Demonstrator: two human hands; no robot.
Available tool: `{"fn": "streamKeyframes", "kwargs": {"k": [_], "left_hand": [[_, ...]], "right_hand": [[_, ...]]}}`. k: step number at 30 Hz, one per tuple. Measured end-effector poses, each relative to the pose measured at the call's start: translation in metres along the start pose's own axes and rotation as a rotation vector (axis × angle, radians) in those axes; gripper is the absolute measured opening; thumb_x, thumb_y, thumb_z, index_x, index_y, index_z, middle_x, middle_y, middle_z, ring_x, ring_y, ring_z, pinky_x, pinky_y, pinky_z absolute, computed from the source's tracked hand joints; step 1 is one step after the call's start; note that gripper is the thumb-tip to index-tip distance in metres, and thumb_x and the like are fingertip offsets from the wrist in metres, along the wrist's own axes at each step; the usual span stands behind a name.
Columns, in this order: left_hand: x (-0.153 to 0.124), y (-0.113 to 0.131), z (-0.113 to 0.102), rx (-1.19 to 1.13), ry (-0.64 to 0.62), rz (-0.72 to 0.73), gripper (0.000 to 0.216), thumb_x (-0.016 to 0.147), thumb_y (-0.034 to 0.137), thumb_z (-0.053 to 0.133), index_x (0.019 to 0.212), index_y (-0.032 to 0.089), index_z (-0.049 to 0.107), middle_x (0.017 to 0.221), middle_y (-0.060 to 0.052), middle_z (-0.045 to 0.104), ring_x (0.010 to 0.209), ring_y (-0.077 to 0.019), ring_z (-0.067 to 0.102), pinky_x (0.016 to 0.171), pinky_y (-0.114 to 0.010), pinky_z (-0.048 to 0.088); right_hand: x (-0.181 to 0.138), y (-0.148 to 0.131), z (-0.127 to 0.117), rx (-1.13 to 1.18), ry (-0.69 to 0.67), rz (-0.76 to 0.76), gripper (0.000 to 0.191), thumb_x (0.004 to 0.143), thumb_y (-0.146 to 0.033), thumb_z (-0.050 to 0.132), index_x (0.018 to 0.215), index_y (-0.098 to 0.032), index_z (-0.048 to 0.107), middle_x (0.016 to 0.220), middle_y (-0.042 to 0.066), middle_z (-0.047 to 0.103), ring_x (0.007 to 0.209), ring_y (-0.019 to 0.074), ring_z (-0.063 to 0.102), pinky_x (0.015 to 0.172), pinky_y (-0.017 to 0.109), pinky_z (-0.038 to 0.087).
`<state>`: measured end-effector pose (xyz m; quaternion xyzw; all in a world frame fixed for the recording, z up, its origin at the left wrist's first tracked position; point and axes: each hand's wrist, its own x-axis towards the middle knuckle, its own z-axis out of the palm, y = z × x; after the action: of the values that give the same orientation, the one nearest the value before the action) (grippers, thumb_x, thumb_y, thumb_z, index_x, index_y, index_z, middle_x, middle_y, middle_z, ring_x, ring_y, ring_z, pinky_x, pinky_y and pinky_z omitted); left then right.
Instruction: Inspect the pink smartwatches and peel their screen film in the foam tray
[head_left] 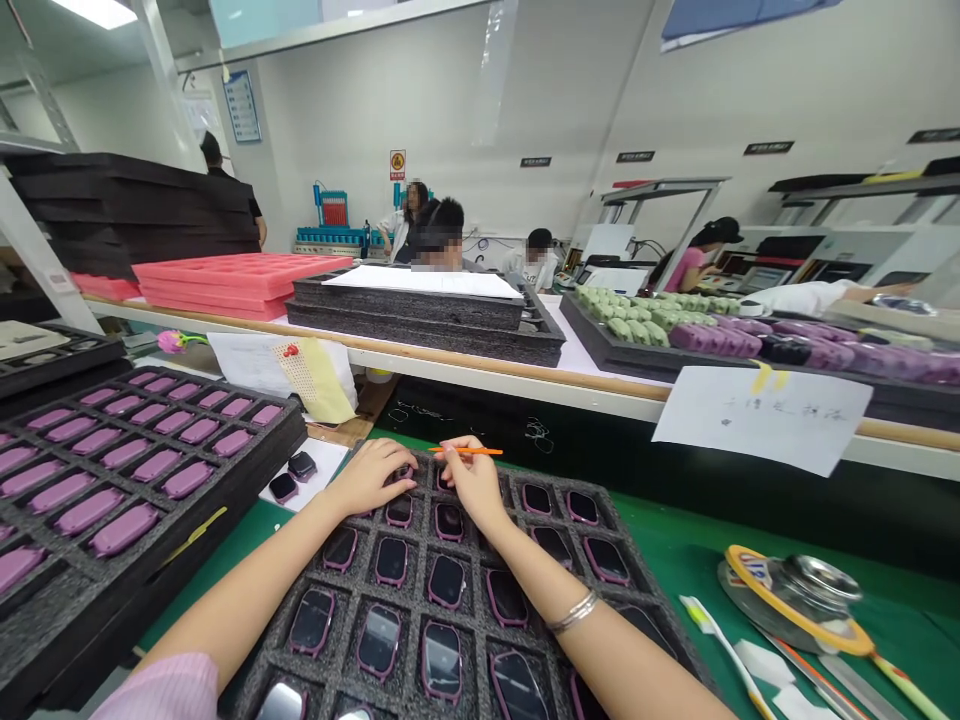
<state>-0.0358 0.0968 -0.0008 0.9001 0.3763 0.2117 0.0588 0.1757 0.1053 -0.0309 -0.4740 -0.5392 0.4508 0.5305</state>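
Note:
My left hand [379, 475] curls at the back of the black foam tray [420, 550], its thumb and fingers around a small dark-faced watch case [403, 472] in the tray. Pinched in my right hand [471, 480] is a thin orange stick [480, 451], lying roughly level above the tray's back row. Under the right fingers another watch case is mostly hidden. Purple-framed watch cases with dark glass, such as one near the middle [448, 580], lie face up in the tray's compartments.
At left, a foam tray [187, 520] holds purple pieces; two watch cases [302, 465] lie on paper beside it. On the right are a toothbrush [724, 650], a metal-topped dispenser [817, 585] and white blocks. A shelf [600, 385] with foam trays crosses ahead; several people sit beyond.

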Motion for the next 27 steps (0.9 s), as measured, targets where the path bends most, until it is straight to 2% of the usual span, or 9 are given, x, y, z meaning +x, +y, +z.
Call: {"fn": "streamKeyframes", "kwargs": {"k": [3,6,10,16,27], "left_hand": [[0.001,-0.001,0.003,-0.014,0.008,-0.012,0.021,0.097,0.041,0.058,0.109,0.026,0.065,0.114,-0.005,0.069,0.112,-0.0252,0.060,0.097,-0.040,0.043],[0.003,-0.003,0.006,-0.035,0.016,-0.035,0.020,0.096,0.042,0.059,0.104,0.025,0.066,0.111,-0.005,0.069,0.110,-0.0255,0.060,0.097,-0.040,0.045],[0.002,-0.005,0.009,-0.071,0.031,-0.077,0.021,0.094,0.043,0.062,0.104,0.025,0.066,0.114,-0.006,0.069,0.112,-0.0259,0.060,0.099,-0.041,0.046],[0.000,-0.007,0.012,-0.123,0.072,-0.160,0.042,0.088,0.037,0.071,0.125,0.023,0.055,0.120,-0.009,0.069,0.114,-0.0275,0.063,0.101,-0.044,0.047],[0.001,-0.007,0.015,-0.117,0.089,-0.195,0.039,0.086,0.040,0.072,0.118,0.024,0.057,0.116,-0.007,0.068,0.113,-0.0273,0.062,0.100,-0.043,0.047]], "right_hand": [[0.006,0.001,0.022,0.026,-0.051,0.025,0.032,0.098,-0.038,0.062,0.121,-0.016,0.062,0.113,0.007,0.068,0.091,0.0182,0.069,0.078,0.037,0.060],[0.010,0.007,0.032,0.043,-0.064,0.059,0.033,0.098,-0.038,0.062,0.123,-0.016,0.062,0.117,0.008,0.067,0.096,0.0195,0.068,0.081,0.039,0.060],[0.010,0.015,0.026,0.053,-0.076,0.096,0.034,0.098,-0.037,0.063,0.125,-0.017,0.061,0.121,0.008,0.066,0.100,0.0207,0.068,0.084,0.041,0.060],[0.007,0.017,0.021,0.023,-0.114,0.118,0.032,0.098,-0.036,0.063,0.123,-0.016,0.062,0.119,0.008,0.067,0.097,0.0199,0.068,0.083,0.040,0.060],[0.006,0.019,0.020,-0.031,-0.140,0.075,0.031,0.098,-0.036,0.063,0.121,-0.016,0.062,0.116,0.007,0.067,0.094,0.0189,0.068,0.081,0.038,0.060]]}}
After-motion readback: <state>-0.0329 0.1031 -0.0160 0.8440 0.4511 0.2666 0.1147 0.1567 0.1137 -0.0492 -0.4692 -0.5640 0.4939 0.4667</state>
